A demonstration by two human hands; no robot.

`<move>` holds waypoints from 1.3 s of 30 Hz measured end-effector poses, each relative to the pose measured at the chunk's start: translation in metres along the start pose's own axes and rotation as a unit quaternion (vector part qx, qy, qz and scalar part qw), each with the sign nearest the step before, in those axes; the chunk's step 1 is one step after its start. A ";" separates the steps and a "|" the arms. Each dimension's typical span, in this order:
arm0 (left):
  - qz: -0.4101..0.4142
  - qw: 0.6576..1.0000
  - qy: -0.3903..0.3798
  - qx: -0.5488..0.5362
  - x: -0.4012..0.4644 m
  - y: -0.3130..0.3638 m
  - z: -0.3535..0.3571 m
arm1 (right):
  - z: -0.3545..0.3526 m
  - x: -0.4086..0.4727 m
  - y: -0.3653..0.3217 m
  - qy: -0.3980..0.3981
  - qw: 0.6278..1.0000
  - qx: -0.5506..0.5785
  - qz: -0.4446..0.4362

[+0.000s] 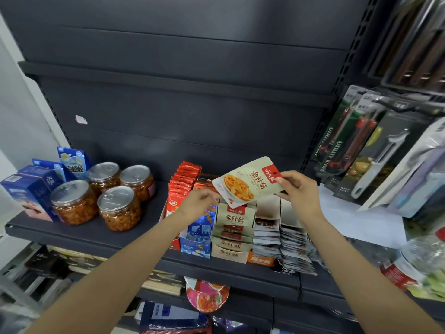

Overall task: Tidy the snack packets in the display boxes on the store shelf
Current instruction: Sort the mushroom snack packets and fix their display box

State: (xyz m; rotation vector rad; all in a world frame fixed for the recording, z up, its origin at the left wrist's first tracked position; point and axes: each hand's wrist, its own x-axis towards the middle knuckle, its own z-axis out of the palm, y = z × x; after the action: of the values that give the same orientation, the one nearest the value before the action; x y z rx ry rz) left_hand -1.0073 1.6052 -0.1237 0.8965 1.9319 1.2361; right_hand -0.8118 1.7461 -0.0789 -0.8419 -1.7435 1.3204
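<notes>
My right hand [299,191] pinches the upper right corner of a beige snack packet [248,182] with a red label and a picture of orange strips, held flat above the display boxes. My left hand [198,203] touches the packet's lower left corner, fingers curled at its edge. Directly below stands a beige display box [232,233] filled with the same packets in a row. To its left are a blue box [198,239] and a red box [179,189] of red packets. To its right, white-and-black packets [281,239] fill two more rows.
Several clear jars [96,191] with silver lids stand on the dark shelf [101,237] to the left, with blue cartons [31,189] beyond. Hanging utility knives and a peeler [366,153] crowd the right side. A plastic bottle [419,259] sits low right. A lower shelf holds more goods.
</notes>
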 end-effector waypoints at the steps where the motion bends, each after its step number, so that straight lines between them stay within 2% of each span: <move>1: -0.024 0.999 -0.001 -0.035 -0.003 0.004 -0.001 | 0.001 -0.002 0.000 0.000 1.000 0.012 0.007; 6: -0.131 0.961 -0.014 -0.243 -0.012 0.018 -0.013 | 0.005 -0.006 -0.003 0.004 0.997 0.078 0.023; 10: -0.121 0.936 -0.048 -0.328 -0.019 0.027 -0.025 | 0.010 -0.008 -0.005 -0.045 0.991 0.122 0.011; 13: -0.068 0.946 -0.044 -0.315 -0.029 0.028 -0.030 | 0.015 -0.009 -0.003 -0.047 0.992 0.113 0.021; 15: -0.026 0.958 -0.026 -0.283 -0.035 0.026 -0.029 | 0.019 -0.010 -0.002 -0.046 0.990 0.112 0.069; 18: 0.051 0.978 0.038 -0.197 -0.043 0.028 -0.023 | 0.020 -0.015 -0.002 -0.072 0.970 0.168 0.160; 21: 0.118 0.982 0.052 -0.139 -0.049 0.029 -0.024 | 0.014 -0.019 0.001 -0.128 0.975 0.134 0.123; 24: 0.150 0.985 0.042 -0.077 -0.052 0.026 -0.026 | 0.014 -0.020 0.002 -0.136 0.984 0.087 0.069; 34: 0.149 0.985 0.061 -0.063 -0.046 0.029 -0.024 | 0.019 -0.016 0.001 -0.113 0.991 0.067 0.037; 39: 0.097 0.988 0.055 -0.109 -0.039 0.024 -0.026 | 0.017 -0.012 -0.001 -0.094 0.991 0.065 0.070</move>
State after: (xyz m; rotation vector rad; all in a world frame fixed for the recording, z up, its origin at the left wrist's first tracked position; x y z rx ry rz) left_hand -1.0028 1.5689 -0.0865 0.9341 1.7808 1.6077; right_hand -0.8211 1.7280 -0.0834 -0.7979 -1.7442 1.6343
